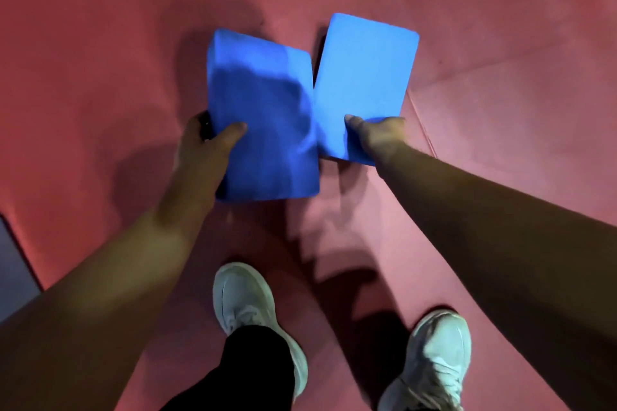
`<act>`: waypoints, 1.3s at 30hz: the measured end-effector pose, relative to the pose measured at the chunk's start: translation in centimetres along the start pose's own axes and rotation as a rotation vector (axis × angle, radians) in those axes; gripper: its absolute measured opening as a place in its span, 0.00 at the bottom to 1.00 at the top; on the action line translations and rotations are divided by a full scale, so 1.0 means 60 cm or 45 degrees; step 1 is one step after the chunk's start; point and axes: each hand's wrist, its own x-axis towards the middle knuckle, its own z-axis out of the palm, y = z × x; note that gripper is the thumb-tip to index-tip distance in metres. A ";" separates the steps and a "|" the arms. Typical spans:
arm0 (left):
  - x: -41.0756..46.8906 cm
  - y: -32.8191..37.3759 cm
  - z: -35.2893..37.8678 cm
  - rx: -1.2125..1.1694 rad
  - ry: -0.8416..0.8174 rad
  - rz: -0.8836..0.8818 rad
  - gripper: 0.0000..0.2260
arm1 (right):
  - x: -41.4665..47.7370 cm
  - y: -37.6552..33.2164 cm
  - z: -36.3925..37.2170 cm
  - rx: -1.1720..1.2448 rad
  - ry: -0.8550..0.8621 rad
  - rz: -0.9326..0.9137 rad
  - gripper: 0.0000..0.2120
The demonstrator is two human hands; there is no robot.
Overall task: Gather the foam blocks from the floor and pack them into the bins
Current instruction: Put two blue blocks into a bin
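Left hand (207, 143) and right hand (377, 133) are each curled round the near end of a blue foam block, thumb laid on top, the left block (263, 117) and right block (364, 77) being held side by side, inner edges meeting, over the red floor (100, 60), beyond white shoes (243, 297).

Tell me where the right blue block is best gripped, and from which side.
Grip the right blue block at its near short end, from the person's side, thumb on the broad top face, as the right hand does: that end faces the arm.
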 end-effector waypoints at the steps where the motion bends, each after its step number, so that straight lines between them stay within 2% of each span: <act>1: 0.008 -0.005 -0.002 0.002 -0.005 0.012 0.19 | 0.003 0.001 0.005 0.015 0.034 0.006 0.53; 5: 0.026 -0.022 -0.021 -0.050 -0.023 0.004 0.11 | -0.047 -0.036 0.004 0.038 0.094 -0.038 0.38; 7: 0.023 -0.005 -0.035 -0.042 -0.005 -0.016 0.15 | -0.059 -0.052 0.000 -0.035 0.105 -0.122 0.37; 10: 0.007 0.053 -0.070 -0.052 0.032 0.011 0.28 | -0.109 -0.104 -0.005 -0.146 0.100 -0.263 0.35; 14: -0.035 0.162 -0.149 -0.068 0.099 0.040 0.24 | -0.227 -0.213 -0.048 -0.189 0.177 -0.451 0.33; 20: -0.120 0.408 -0.341 -0.061 0.176 0.105 0.31 | -0.461 -0.449 -0.145 -0.257 0.116 -0.651 0.35; 23: -0.169 0.552 -0.446 -0.037 0.209 0.154 0.33 | -0.595 -0.572 -0.184 -0.274 0.079 -0.702 0.45; 27: -0.254 0.738 -0.599 -0.143 0.250 0.294 0.36 | -0.778 -0.744 -0.222 -0.351 0.110 -0.889 0.48; 32: -0.369 0.865 -0.765 -0.137 0.297 0.393 0.30 | -0.964 -0.868 -0.235 -0.461 0.095 -1.041 0.36; 35: -0.422 0.901 -0.841 -0.202 0.409 0.394 0.26 | -1.035 -0.912 -0.223 -0.500 0.047 -1.113 0.36; 39: -0.460 0.927 -0.927 -0.270 0.582 0.338 0.28 | -1.098 -0.982 -0.190 -0.593 0.049 -1.302 0.33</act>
